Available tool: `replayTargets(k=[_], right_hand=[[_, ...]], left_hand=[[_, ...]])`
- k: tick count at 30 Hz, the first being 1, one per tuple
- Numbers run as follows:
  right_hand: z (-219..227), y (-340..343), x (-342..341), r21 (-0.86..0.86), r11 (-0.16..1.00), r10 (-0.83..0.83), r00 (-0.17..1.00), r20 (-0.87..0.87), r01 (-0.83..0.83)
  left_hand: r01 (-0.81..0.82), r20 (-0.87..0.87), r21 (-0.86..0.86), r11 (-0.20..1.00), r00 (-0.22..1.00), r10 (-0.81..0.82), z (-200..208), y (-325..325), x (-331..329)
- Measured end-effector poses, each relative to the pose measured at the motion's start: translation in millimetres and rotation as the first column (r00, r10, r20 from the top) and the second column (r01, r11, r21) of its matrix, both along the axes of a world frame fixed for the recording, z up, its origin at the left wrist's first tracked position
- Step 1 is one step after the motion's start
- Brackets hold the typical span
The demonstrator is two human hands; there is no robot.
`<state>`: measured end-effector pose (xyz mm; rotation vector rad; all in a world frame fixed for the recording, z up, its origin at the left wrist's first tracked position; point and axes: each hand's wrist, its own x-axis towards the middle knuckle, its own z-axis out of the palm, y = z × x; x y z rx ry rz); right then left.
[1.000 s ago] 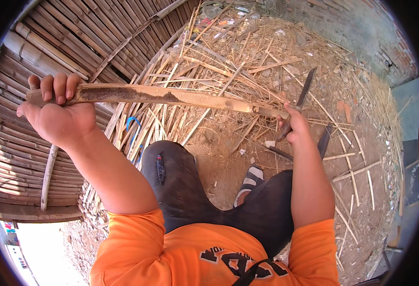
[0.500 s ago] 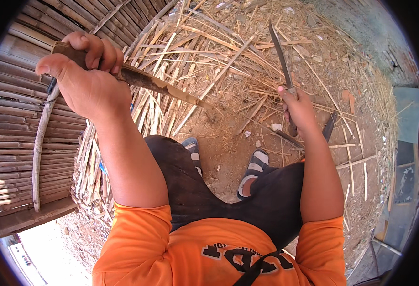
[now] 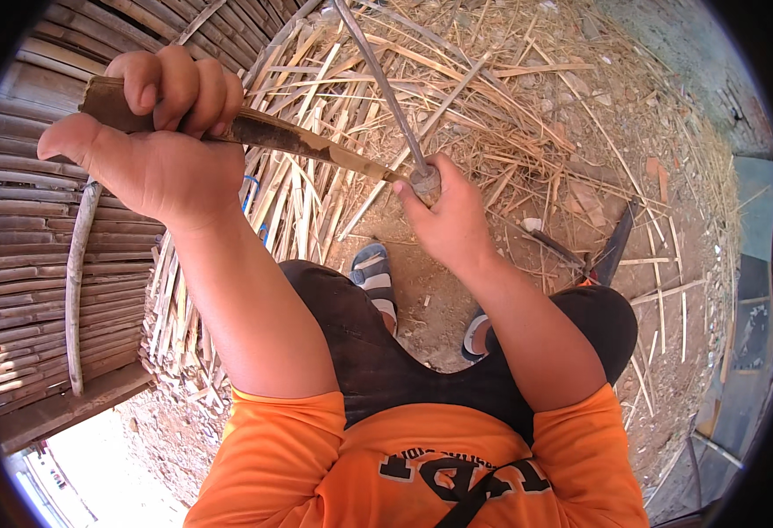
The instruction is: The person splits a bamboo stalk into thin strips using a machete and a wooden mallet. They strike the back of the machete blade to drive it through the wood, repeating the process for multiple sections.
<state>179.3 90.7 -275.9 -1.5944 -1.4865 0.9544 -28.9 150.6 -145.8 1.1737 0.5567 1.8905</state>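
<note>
My left hand (image 3: pixel 171 150), raised at the upper left, has its fingers curled over a split bamboo piece (image 3: pixel 290 141), thumb stretched out along it. The piece is brown and dark with a pale patch, and its thin end slopes down to the right. My right hand (image 3: pixel 452 216) is closed round the handle of a long knife (image 3: pixel 378 75). The narrow grey blade points away from me and slightly left, running out of the top of the view. My right fist is right by the bamboo's thin end; whether they touch I cannot tell.
A wall of bamboo slats (image 3: pixel 43 238) stands on the left. Split bamboo strips (image 3: pixel 303 189) lie heaped beside it and scattered over the dirt ground. A dark flat length (image 3: pixel 615 242) lies to the right. My sandalled foot (image 3: pixel 373 273) is between my knees.
My right hand has moved left with the knife, up to the bamboo's thin end, and the blade has tilted further left. My left hand has shifted slightly. My knees have swung right.
</note>
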Motion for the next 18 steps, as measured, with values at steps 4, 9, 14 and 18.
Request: replayTargets(k=[4, 9, 14, 18], right_hand=[[-121.0, -8.5, 4.9, -0.366, 0.925, 0.229, 0.915, 0.332, -0.099], [-144.9, -8.1, 39.0, -0.414, 0.907, 0.211, 0.933, 0.291, -0.076], [-61.7, 5.5, 10.8, -0.283, 0.958, 0.063, 0.997, 0.046, -0.047], [-90.3, -14.3, -6.0, -0.359, 0.928, 0.133, 0.989, 0.063, -0.101]], left_hand=[[-0.096, -0.074, -0.012, 0.995, 0.993, 0.095, -0.9, -6.3, 0.6], [0.032, -0.019, 0.016, 0.999, 0.999, -0.032, -7.5, -1.7, -14.9], [-0.155, -0.071, 0.005, 0.988, 0.985, 0.155, -4.7, -1.3, -1.9], [-0.41, -0.147, 0.003, 0.912, 0.902, 0.406, -1.1, 2.4, 12.2]])
